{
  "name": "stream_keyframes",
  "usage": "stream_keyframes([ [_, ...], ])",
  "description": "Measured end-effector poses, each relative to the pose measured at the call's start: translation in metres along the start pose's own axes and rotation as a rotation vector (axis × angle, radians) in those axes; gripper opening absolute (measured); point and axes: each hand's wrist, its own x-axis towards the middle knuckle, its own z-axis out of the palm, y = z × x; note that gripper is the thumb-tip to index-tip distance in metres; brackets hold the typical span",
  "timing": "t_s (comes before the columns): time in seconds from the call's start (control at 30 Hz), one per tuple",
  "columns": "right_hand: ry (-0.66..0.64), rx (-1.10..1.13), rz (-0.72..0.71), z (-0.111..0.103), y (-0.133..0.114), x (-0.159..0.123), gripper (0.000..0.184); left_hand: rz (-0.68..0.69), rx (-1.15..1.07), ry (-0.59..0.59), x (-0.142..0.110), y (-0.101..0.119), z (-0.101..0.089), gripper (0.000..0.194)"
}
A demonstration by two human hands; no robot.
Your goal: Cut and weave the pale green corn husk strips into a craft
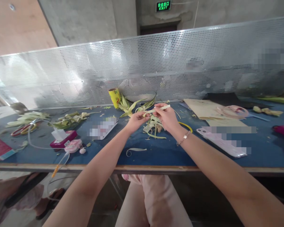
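A pale strip of corn husk [149,112] stretches between my two hands above the blue tabletop. My left hand [137,121] pinches its left end with closed fingers. Near the other end, my right hand [166,117] has its thumb and fingers closed on the same strip, which sticks out past them to the right. Below the hands lies a tangle of thin husk strips [153,126]. Larger green husks [126,108] sit just behind. One loose curled strip [136,149] rests nearer the table edge.
A perforated metal screen [104,72] borders the back of the blue table [161,154]. A yellow roll [114,97], phones [104,128] [220,141], red-handled scissors [21,130], a purple power strip [63,139] with cables, and brown paper [198,108] lie around.
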Motion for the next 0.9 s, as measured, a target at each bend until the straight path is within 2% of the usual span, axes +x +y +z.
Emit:
stream_keyframes([
  [0.2,-0.016,0.064,0.062,-0.008,-0.004,0.004,0.035,-0.094,-0.162,0.049,0.002,-0.006,-0.001,0.043],
  [0.33,-0.095,0.084,0.062,-0.010,-0.008,0.004,0.033,-0.059,0.045,0.080,0.002,-0.002,-0.001,0.041],
  [0.43,-0.181,0.043,0.040,-0.010,-0.006,0.003,0.026,-0.016,0.280,0.111,0.000,0.003,-0.001,0.037],
  [0.53,-0.253,-0.014,0.001,-0.011,0.000,0.004,0.018,0.015,0.420,0.176,-0.001,0.003,-0.001,0.033],
  [0.73,-0.305,-0.016,-0.005,-0.008,-0.001,-0.001,0.018,0.080,0.466,0.233,-0.002,-0.002,-0.006,0.020],
  [0.9,-0.435,-0.042,0.013,-0.002,-0.011,-0.013,0.023,0.101,0.453,0.278,-0.001,-0.005,-0.007,0.009],
])
